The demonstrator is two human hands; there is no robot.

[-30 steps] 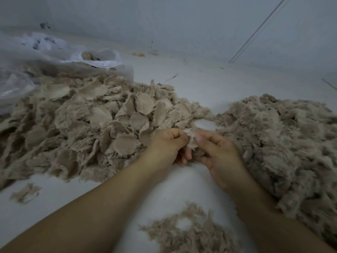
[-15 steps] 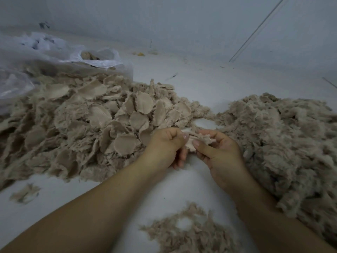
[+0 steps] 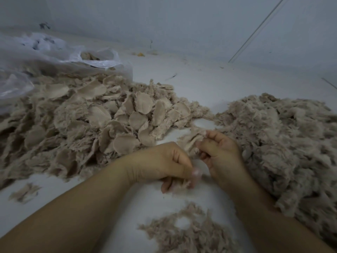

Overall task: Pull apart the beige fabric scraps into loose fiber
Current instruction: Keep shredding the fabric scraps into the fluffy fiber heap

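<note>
A big pile of beige fabric scraps (image 3: 87,123), many of them rounded discs, covers the left half of the white floor. A fluffy heap of loose beige fiber (image 3: 284,143) lies on the right. Between the two piles, my right hand (image 3: 221,152) pinches a torn beige scrap (image 3: 194,138) that stands up from its fingers. My left hand (image 3: 167,164) sits lower and nearer to me, fingers curled around a small tuft of fiber (image 3: 179,185). The left fingertips are blurred.
A clear plastic bag (image 3: 60,57) with more scraps lies at the back left. Small patches of fiber lie on the floor near me (image 3: 184,229) and at the left (image 3: 24,192). A pale wall (image 3: 182,24) rises behind the piles.
The hands, which held one scrap together, have pulled apart. My left hand moved down toward me with a torn tuft. My right hand lifted slightly with the rest.
</note>
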